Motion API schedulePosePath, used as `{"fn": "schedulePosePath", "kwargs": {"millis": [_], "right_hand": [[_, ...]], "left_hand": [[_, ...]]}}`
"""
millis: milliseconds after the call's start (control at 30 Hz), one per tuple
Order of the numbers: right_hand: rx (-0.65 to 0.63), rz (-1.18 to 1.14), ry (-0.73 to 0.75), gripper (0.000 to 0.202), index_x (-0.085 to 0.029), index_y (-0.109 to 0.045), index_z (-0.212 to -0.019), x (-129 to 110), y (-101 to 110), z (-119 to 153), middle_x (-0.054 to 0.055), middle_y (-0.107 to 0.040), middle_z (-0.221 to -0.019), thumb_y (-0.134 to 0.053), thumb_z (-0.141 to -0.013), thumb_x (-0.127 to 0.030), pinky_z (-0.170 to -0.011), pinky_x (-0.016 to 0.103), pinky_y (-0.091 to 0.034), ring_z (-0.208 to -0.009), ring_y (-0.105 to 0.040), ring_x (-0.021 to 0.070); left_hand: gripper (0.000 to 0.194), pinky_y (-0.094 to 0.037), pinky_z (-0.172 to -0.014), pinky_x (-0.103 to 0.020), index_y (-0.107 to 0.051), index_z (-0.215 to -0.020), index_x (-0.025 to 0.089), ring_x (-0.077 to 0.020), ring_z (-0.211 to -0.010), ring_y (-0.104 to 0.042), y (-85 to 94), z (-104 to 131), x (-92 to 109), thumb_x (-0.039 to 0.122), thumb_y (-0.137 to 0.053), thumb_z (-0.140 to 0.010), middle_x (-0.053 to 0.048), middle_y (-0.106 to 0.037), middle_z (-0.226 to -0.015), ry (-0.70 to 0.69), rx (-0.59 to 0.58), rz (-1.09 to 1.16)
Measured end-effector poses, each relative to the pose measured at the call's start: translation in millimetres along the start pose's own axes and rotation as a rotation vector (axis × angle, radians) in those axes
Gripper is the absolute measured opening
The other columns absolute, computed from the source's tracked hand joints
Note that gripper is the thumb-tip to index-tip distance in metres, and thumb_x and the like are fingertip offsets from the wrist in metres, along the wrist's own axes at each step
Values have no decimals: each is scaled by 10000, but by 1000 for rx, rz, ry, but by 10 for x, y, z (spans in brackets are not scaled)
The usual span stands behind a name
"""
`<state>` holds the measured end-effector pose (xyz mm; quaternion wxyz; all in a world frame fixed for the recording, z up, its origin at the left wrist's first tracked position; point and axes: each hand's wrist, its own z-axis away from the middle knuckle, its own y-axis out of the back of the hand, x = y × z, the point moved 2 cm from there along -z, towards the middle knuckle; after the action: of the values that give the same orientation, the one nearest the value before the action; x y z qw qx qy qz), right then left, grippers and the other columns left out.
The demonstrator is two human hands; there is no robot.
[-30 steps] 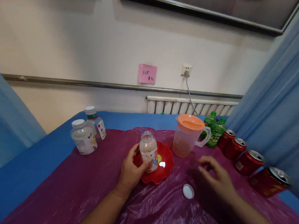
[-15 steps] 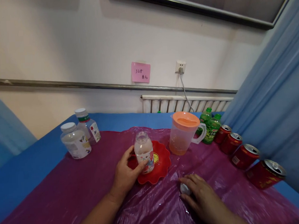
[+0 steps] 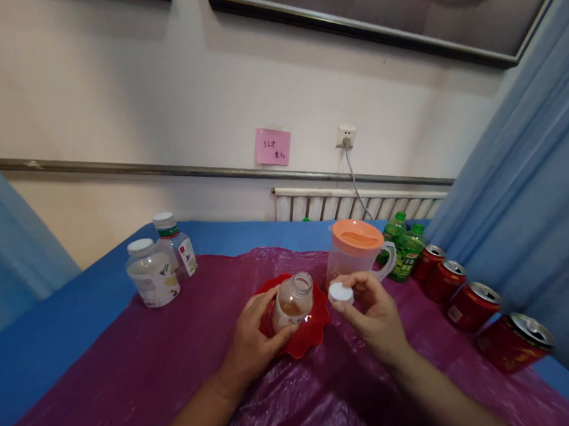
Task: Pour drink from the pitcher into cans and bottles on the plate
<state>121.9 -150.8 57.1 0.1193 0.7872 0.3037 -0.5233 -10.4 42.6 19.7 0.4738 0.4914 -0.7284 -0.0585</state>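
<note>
My left hand (image 3: 259,330) is closed around a clear bottle (image 3: 294,300) with a printed label. The bottle has no lid on its mouth and leans to the right over a red scalloped plate (image 3: 315,333). Some liquid seems to show inside it. Between the thumb and fingers of my right hand (image 3: 370,310) is a white bottle cap (image 3: 341,293), held up beside the bottle and apart from it. Just behind that hand stands a translucent pitcher (image 3: 338,261) with an orange lid (image 3: 358,235); its lower part is partly hidden.
Two capped clear bottles (image 3: 153,279) stand at the left. Along the right side are green drink bottles (image 3: 406,254) and a row of several red cans (image 3: 514,342). Purple plastic sheeting (image 3: 188,367) covers much of the blue table surface (image 3: 41,337). A radiator (image 3: 313,206) lies behind.
My right hand has lifted the cap off the sheeting and brought it up near the bottle. The bottle, upright before, now tilts right in my left hand. The view has shifted slightly.
</note>
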Motion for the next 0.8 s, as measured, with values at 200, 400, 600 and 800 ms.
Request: {"fn": "schedulePosePath", "kwargs": {"millis": [200, 400, 600, 800], "right_hand": [[-146, -118, 66, 322, -241, -522, -893, -18, -367, -185, 38, -705, -1104, -823, -780, -254, -903, 342, -514, -1018, -662, 183], [-295, 9, 113, 295, -275, -603, -1117, 33, -248, -120, 60, -682, -1219, -749, -861, -251, -989, 402, -504, -1151, -639, 213], [-373, 56, 154, 413, -334, -613, -1277, 38, -146, -152, 58, -673, -1266, -733, -888, -265, -1000, 424, -516, -1168, -647, 230], [-435, 104, 149, 384, -325, -622, -1291, 38, -110, -161, 65, -678, -1222, -697, -914, -324, -967, 418, -523, -1128, -654, 237]], "left_hand": [[624, -512, -1039, -463, -505, -1397, 293, -269, -1200, -646, -10, 39, 28, 338, -758, -829, -85, -654, -1348, -52, -119, 82], [655, -489, -1065, -500, -498, -1404, 294, -283, -1240, -620, -21, 70, 9, 306, -772, -809, -95, -637, -1372, -76, -164, 89], [671, -510, -1039, -469, -503, -1397, 305, -271, -1199, -641, -7, 70, 6, 338, -787, -790, -77, -660, -1332, -116, -137, 86], [682, -523, -1021, -442, -484, -1404, 319, -265, -1193, -644, 19, 67, 39, 358, -790, -796, -69, -657, -1333, -165, -149, 106]]}}
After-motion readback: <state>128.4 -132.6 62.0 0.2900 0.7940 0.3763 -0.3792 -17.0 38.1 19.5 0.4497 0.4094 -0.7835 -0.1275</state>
